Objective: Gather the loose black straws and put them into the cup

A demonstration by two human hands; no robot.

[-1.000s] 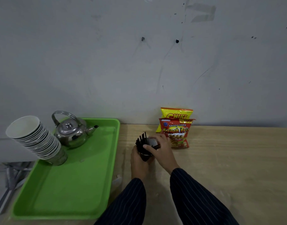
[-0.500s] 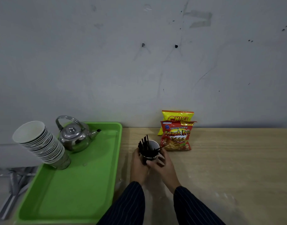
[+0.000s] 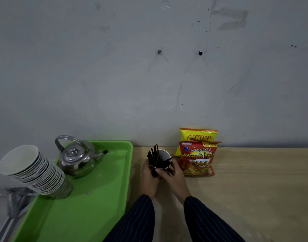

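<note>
A white paper cup (image 3: 164,154) stands upright on the wooden table near the wall. Several black straws (image 3: 155,154) stick up out of it, leaning left, and one lies across the rim toward the right. My left hand (image 3: 148,177) wraps the cup's left side. My right hand (image 3: 174,177) holds its front and right side, thumb on the wall of the cup. The lower part of the cup is hidden by my fingers.
A green tray (image 3: 90,203) lies to the left with a metal kettle (image 3: 76,157) and a tilted stack of paper cups (image 3: 32,172) on it. Two snack bags (image 3: 198,156) lean on the wall just right of the cup. The wooden table (image 3: 254,189) stretches right.
My right hand has come down from the cup's rim to its side. The cup now stands upright between both hands, and the view has tilted up a little.
</note>
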